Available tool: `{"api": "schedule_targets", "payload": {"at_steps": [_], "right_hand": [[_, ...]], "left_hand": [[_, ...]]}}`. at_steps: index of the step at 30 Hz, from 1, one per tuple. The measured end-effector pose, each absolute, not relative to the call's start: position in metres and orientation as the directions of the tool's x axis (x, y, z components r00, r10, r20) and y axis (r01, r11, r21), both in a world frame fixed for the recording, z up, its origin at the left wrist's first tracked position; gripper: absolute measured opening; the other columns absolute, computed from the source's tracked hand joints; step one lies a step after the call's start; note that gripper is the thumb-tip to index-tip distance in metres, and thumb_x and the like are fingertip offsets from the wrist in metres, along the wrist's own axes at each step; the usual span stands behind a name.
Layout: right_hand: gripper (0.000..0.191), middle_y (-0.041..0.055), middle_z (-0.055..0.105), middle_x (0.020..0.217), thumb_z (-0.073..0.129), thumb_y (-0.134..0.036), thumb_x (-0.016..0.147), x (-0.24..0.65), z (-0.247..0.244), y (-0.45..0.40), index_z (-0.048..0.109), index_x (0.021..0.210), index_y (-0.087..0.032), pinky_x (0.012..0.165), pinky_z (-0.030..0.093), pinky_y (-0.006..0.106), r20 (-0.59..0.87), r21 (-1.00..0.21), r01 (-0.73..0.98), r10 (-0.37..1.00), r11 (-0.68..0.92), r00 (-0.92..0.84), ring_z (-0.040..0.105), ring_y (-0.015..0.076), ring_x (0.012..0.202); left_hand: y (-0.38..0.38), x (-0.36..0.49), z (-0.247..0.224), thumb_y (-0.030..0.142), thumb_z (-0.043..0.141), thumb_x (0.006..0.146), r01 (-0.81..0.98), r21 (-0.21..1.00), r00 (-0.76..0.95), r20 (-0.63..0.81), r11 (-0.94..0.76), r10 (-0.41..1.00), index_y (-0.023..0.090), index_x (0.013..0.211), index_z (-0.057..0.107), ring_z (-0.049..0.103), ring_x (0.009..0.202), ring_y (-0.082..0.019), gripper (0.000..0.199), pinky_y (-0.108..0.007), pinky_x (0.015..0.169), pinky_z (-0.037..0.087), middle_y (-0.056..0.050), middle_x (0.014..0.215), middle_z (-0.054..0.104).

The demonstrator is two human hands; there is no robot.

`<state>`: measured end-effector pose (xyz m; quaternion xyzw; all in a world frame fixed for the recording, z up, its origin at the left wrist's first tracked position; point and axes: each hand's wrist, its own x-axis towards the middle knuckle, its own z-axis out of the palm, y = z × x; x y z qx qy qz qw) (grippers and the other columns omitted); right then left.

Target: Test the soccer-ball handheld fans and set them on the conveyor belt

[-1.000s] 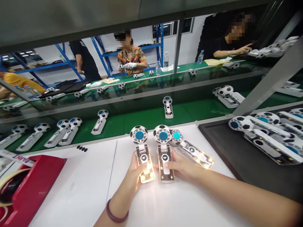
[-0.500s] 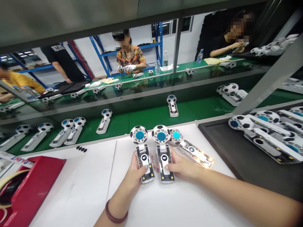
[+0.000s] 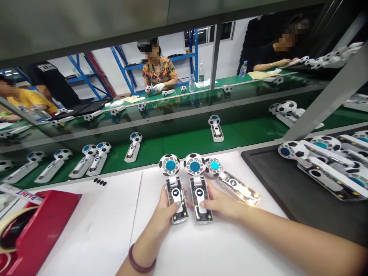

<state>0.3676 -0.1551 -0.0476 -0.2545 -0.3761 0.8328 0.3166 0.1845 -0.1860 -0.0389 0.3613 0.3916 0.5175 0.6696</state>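
My left hand [image 3: 165, 207] is wrapped round a football-headed device [image 3: 177, 211], its thumb on the white strip below a round display reading 100. A matching device [image 3: 201, 212] is gripped in my right hand [image 3: 217, 201], side by side with the first, also showing 100. Both devices have a football-patterned head with a blue centre and a clear body with dark insides. Behind my right wrist, a third device [image 3: 241, 188] lies on the white table [image 3: 100, 230], its body lit and its head glowing cyan.
Several similar devices stand on the green conveyor [image 3: 184, 147] beyond the table. A black tray [image 3: 267, 180] with more devices is at the right. A red tape dispenser [image 3: 54, 226] and several black ovals [image 3: 100, 182] are at the left. People sit across the line.
The devices on the conveyor have shifted slightly to the right. Across the line, a person in black at the left has moved left. My hands and their devices are nearly unchanged.
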Motion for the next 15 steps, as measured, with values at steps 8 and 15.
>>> {"api": "schedule_targets", "payload": {"at_steps": [8, 15], "right_hand": [[0.074, 0.0023, 0.055, 0.099, 0.068, -0.016, 0.064, 0.367, -0.044, -0.156, 0.024, 0.122, -0.027, 0.081, 0.042, 0.036, -0.196, -0.782, -0.343, 0.727, -0.521, -0.658, 0.056, 0.0213, 0.092], [0.077, 0.0076, 0.053, 0.114, 0.069, -0.02, 0.067, 0.365, -0.033, -0.16, 0.021, 0.126, -0.026, 0.091, 0.04, 0.041, -0.116, -0.785, -0.396, 0.74, -0.477, -0.663, 0.055, 0.0241, 0.103]], "left_hand": [[-0.186, 0.186, -0.037, 0.031, 0.073, 0.063, -0.39, 0.897, 0.115, -0.178, 0.209, 0.977, 0.022, 0.106, 0.04, 0.058, 0.069, -0.019, 0.055, -0.033, 0.065, 0.046, -0.005, 0.089, 0.058], [-0.192, 0.188, -0.026, 0.033, 0.073, 0.064, -0.437, 0.875, 0.147, -0.16, 0.209, 0.976, 0.022, 0.107, 0.04, 0.058, 0.073, -0.019, 0.055, -0.032, 0.066, 0.045, -0.006, 0.092, 0.058]]}}
